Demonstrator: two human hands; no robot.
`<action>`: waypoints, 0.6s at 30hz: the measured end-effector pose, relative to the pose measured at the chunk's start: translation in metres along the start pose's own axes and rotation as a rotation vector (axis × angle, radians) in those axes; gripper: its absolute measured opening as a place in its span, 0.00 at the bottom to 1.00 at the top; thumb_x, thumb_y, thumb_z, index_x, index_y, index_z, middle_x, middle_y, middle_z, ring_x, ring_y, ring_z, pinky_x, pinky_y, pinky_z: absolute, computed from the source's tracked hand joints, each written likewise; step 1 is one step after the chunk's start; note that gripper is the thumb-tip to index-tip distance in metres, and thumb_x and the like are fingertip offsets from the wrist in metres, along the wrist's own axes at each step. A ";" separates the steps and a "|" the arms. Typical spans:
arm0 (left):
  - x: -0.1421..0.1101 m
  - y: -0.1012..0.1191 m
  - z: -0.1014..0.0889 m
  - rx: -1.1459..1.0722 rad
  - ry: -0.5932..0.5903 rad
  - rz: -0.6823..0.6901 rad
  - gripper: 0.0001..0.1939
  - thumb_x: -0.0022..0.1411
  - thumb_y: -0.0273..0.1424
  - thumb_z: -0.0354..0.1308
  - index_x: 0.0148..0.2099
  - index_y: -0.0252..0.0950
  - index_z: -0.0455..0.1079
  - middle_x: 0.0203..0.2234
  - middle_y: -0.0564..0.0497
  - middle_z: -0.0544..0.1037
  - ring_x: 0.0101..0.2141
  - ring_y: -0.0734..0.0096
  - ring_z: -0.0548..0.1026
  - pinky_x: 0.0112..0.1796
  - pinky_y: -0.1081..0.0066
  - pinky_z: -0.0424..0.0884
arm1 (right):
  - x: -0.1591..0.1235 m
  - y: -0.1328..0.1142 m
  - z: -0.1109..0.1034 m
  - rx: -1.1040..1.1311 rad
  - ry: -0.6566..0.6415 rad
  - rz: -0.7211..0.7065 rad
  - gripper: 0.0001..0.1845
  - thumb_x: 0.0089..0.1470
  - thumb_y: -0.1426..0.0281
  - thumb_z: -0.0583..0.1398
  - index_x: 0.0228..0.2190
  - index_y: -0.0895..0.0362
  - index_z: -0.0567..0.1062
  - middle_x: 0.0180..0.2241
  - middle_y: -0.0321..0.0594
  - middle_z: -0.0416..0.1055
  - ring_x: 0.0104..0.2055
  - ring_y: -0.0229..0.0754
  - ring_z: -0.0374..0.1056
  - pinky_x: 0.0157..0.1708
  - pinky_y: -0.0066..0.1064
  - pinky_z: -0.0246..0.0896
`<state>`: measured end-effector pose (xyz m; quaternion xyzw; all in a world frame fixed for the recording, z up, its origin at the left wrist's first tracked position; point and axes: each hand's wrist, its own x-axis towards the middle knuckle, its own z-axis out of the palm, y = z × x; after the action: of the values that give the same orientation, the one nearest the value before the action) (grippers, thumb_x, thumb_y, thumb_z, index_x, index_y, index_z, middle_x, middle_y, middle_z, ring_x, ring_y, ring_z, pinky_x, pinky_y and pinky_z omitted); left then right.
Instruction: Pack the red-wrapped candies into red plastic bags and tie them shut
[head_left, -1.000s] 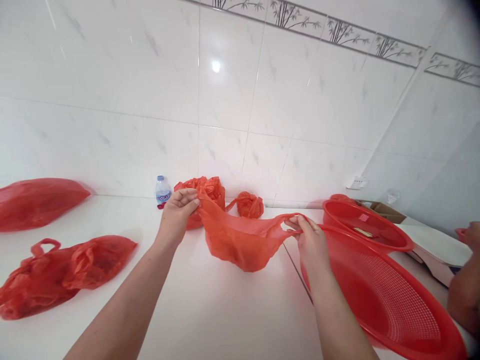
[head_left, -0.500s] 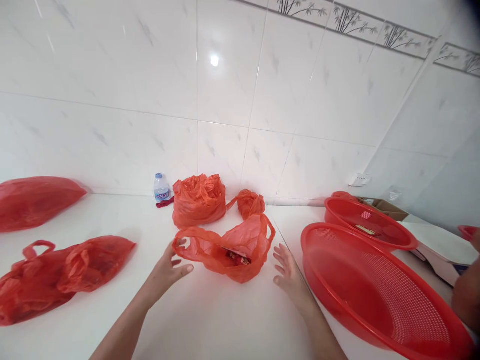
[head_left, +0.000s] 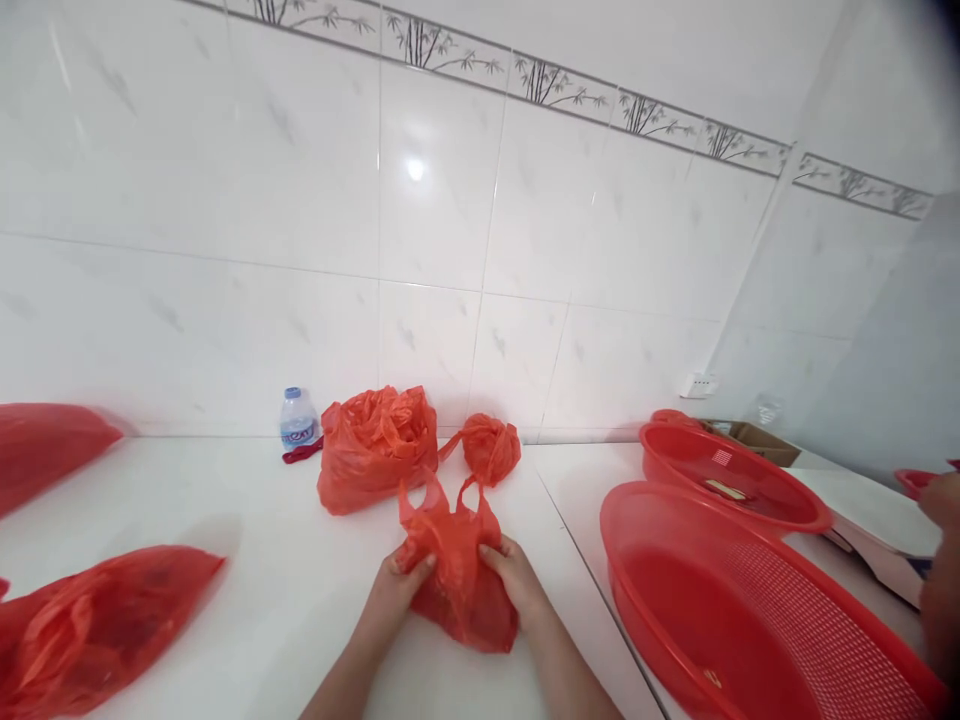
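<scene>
A red plastic bag [head_left: 463, 590] stands on the white table between my two hands, its two loop handles sticking up at the top. My left hand [head_left: 403, 583] grips its left side, thumb on the near face. On the other side my right hand [head_left: 515, 577] pinches the plastic with the thumb in front. What lies inside the bag is hidden by the gathered plastic. Just behind it sit a larger bundle of crumpled red bags [head_left: 379, 447] and a small knotted red bag [head_left: 489, 449].
Red plastic baskets [head_left: 739, 600] [head_left: 731, 477] fill the right side, beside a white scale [head_left: 877, 510] and a cardboard box [head_left: 757, 440]. Filled red bags [head_left: 112, 625] [head_left: 49, 445] lie at the left. A water bottle [head_left: 298, 420] stands by the wall. Another person's hand [head_left: 941, 580] shows at the right edge.
Both hands, apart beside the wide-mouthed bag before, have closed on its sides. Its mouth is now gathered together, its handles point up, and the red packets inside no longer show. The view has shifted.
</scene>
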<state>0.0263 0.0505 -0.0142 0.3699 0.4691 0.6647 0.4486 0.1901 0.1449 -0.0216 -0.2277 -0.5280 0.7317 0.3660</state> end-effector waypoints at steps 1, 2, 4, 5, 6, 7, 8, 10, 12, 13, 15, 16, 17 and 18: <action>0.001 -0.002 -0.002 -0.097 0.047 -0.063 0.20 0.49 0.41 0.65 0.42 0.35 0.72 0.36 0.44 0.79 0.41 0.52 0.76 0.45 0.58 0.70 | 0.000 0.003 -0.003 0.086 0.019 0.017 0.17 0.47 0.61 0.63 0.37 0.59 0.74 0.36 0.45 0.76 0.38 0.49 0.72 0.41 0.41 0.64; 0.003 -0.003 -0.004 -0.181 0.093 -0.112 0.21 0.49 0.40 0.65 0.43 0.34 0.72 0.36 0.44 0.79 0.41 0.53 0.77 0.45 0.58 0.71 | 0.001 0.004 -0.007 0.165 0.050 0.021 0.18 0.47 0.62 0.64 0.38 0.59 0.74 0.37 0.46 0.76 0.38 0.49 0.72 0.42 0.41 0.64; 0.007 -0.003 -0.010 -0.326 0.205 -0.161 0.20 0.50 0.37 0.66 0.44 0.35 0.70 0.36 0.44 0.79 0.41 0.54 0.77 0.44 0.59 0.72 | 0.004 0.004 -0.014 0.291 0.112 -0.009 0.19 0.45 0.64 0.65 0.40 0.58 0.74 0.40 0.45 0.76 0.41 0.48 0.72 0.44 0.40 0.64; 0.009 -0.002 -0.012 -0.373 0.250 -0.173 0.19 0.50 0.35 0.66 0.44 0.35 0.70 0.36 0.45 0.79 0.41 0.55 0.77 0.43 0.60 0.73 | 0.007 0.003 -0.018 0.335 0.135 -0.027 0.21 0.44 0.65 0.66 0.42 0.57 0.74 0.42 0.45 0.75 0.42 0.48 0.71 0.45 0.40 0.63; 0.011 -0.001 -0.013 -0.400 0.280 -0.187 0.19 0.50 0.33 0.65 0.45 0.35 0.69 0.36 0.45 0.80 0.40 0.55 0.77 0.42 0.61 0.74 | 0.010 0.002 -0.020 0.369 0.155 -0.043 0.22 0.43 0.66 0.66 0.43 0.56 0.73 0.44 0.44 0.75 0.44 0.48 0.71 0.45 0.39 0.63; 0.012 0.000 -0.013 -0.409 0.291 -0.205 0.19 0.50 0.32 0.65 0.45 0.35 0.69 0.36 0.45 0.80 0.40 0.55 0.77 0.42 0.61 0.74 | 0.013 0.001 -0.022 0.392 0.167 -0.052 0.24 0.43 0.67 0.66 0.44 0.54 0.73 0.45 0.43 0.74 0.44 0.47 0.71 0.45 0.39 0.64; 0.012 0.002 -0.012 -0.410 0.283 -0.228 0.19 0.51 0.32 0.65 0.45 0.35 0.68 0.36 0.45 0.80 0.41 0.54 0.77 0.41 0.61 0.74 | 0.015 0.000 -0.024 0.407 0.173 -0.052 0.25 0.43 0.67 0.66 0.45 0.53 0.73 0.46 0.42 0.74 0.45 0.47 0.70 0.45 0.38 0.64; 0.011 0.006 -0.008 -0.414 0.225 -0.260 0.20 0.52 0.34 0.64 0.47 0.36 0.67 0.37 0.44 0.79 0.42 0.53 0.77 0.42 0.61 0.74 | 0.020 0.000 -0.027 0.426 0.173 -0.056 0.25 0.43 0.68 0.66 0.46 0.52 0.73 0.46 0.41 0.74 0.46 0.47 0.70 0.46 0.38 0.63; 0.008 0.010 -0.004 -0.437 0.168 -0.274 0.22 0.53 0.36 0.64 0.50 0.39 0.66 0.40 0.45 0.79 0.45 0.52 0.75 0.42 0.60 0.74 | 0.023 -0.001 -0.030 0.441 0.156 -0.067 0.23 0.42 0.70 0.66 0.44 0.52 0.74 0.44 0.41 0.75 0.45 0.47 0.71 0.47 0.39 0.63; 0.006 0.011 -0.002 -0.449 0.149 -0.274 0.24 0.53 0.37 0.64 0.51 0.40 0.65 0.41 0.46 0.79 0.46 0.52 0.75 0.43 0.60 0.74 | 0.024 -0.001 -0.031 0.445 0.146 -0.069 0.23 0.41 0.71 0.66 0.43 0.53 0.75 0.43 0.41 0.75 0.45 0.48 0.71 0.47 0.39 0.63; 0.005 0.011 0.000 -0.463 0.135 -0.277 0.26 0.53 0.38 0.64 0.54 0.42 0.64 0.43 0.46 0.78 0.47 0.50 0.74 0.44 0.58 0.74 | 0.024 -0.002 -0.035 0.448 0.129 -0.055 0.22 0.39 0.72 0.65 0.41 0.53 0.76 0.42 0.42 0.76 0.46 0.50 0.70 0.47 0.40 0.63; 0.004 0.010 0.000 -0.465 0.134 -0.287 0.28 0.52 0.38 0.64 0.55 0.42 0.63 0.43 0.46 0.78 0.47 0.49 0.73 0.44 0.58 0.74 | 0.023 -0.002 -0.037 0.451 0.118 -0.033 0.21 0.40 0.71 0.65 0.40 0.54 0.76 0.42 0.42 0.76 0.46 0.51 0.70 0.48 0.41 0.63; 0.004 0.008 0.000 -0.468 0.129 -0.301 0.30 0.51 0.37 0.65 0.56 0.43 0.62 0.43 0.45 0.77 0.47 0.48 0.73 0.44 0.57 0.73 | 0.023 -0.003 -0.039 0.458 0.102 -0.005 0.19 0.40 0.69 0.65 0.39 0.54 0.77 0.42 0.43 0.76 0.48 0.52 0.69 0.49 0.43 0.62; 0.004 0.006 0.000 -0.472 0.121 -0.317 0.31 0.50 0.37 0.66 0.56 0.43 0.62 0.43 0.44 0.77 0.46 0.47 0.74 0.43 0.56 0.73 | 0.021 -0.004 -0.040 0.470 0.078 0.030 0.18 0.42 0.66 0.65 0.38 0.55 0.77 0.42 0.44 0.76 0.49 0.53 0.69 0.50 0.44 0.61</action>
<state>0.0236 0.0536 -0.0076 0.1368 0.3793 0.6979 0.5919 0.2061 0.1862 -0.0306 -0.1722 -0.3252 0.8306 0.4179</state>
